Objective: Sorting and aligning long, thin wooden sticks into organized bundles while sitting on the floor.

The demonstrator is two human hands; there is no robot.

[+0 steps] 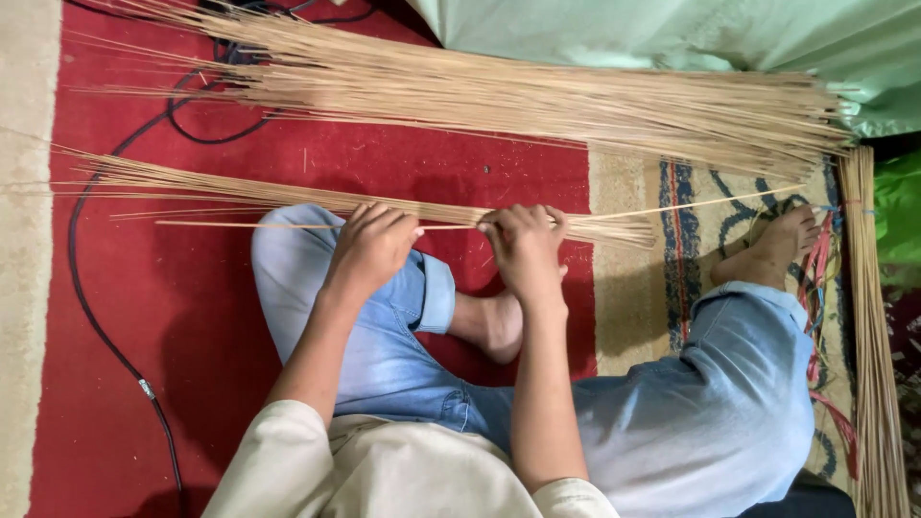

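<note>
I sit cross-legged on a red carpet (173, 307) in blue jeans. My left hand (372, 246) and my right hand (524, 247) both pinch one thin tan stick (288, 225) that runs level across my knees. Just beyond my fingers lies a small bundle of the same sticks (240, 192), fanned out to the left. A much larger pile of sticks (537, 101) lies farther off across the carpet.
A black cable (91, 307) curves over the carpet on the left. A pale green cloth (691, 34) covers the top right. Another stick bundle (868, 336) with red and blue strips lies by my right foot (772, 251) on a patterned mat.
</note>
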